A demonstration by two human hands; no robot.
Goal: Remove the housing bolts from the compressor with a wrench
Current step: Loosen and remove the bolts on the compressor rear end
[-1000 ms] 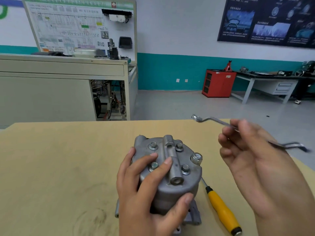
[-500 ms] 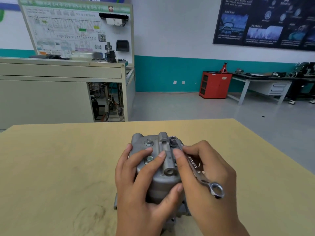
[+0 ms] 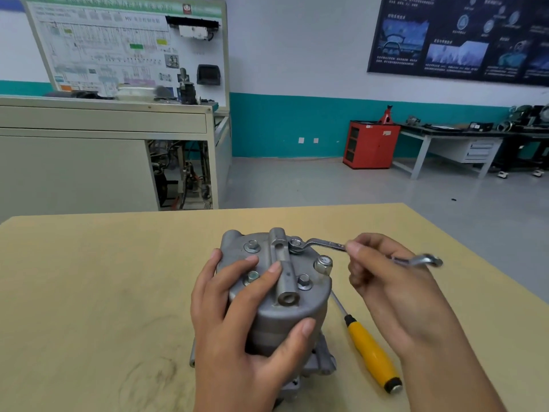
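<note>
Right fingers: the fingers (image 3: 355, 248) of the right hand (image 3: 392, 292) pinch the wrench (image 3: 326, 243) partway along its shank; its free ring end sticks out past the far side of that hand.
Left fingers: the left hand (image 3: 237, 322) clamps the compressor (image 3: 309, 304), with the fingers (image 3: 269, 270) curled over its top face and the thumb pressed against the near wall.
Wrench head: the ring sits over the far-right bolt (image 3: 295, 243), left of the right fingers and just beyond the left fingertips. Whether it is fully down on the hex is probably yes, but the angle does not settle it.
Other housing bolts: the far-left bolt (image 3: 252, 246) lies just beyond the left fingertips, the near-left bolt (image 3: 252, 276) shows between two left fingers, and the near-right bolt (image 3: 303, 282) is just right of them. All look seated with their washers.
Larger nut: a larger nut (image 3: 323, 264) stands between the left fingertips and the right fingers, also in place.
Compressor: upright on the worktop (image 3: 89, 292), under the left hand.
Beside it: a yellow-handled screwdriver (image 3: 371, 355) lies on the worktop below the right hand, its tip running towards the compressor.
Progress: early, by my reading. No bolt lies loose on the worktop, none looks backed out, and the first one is only being engaged.
Left to do: loosen and lift out every bolt in turn.
</note>
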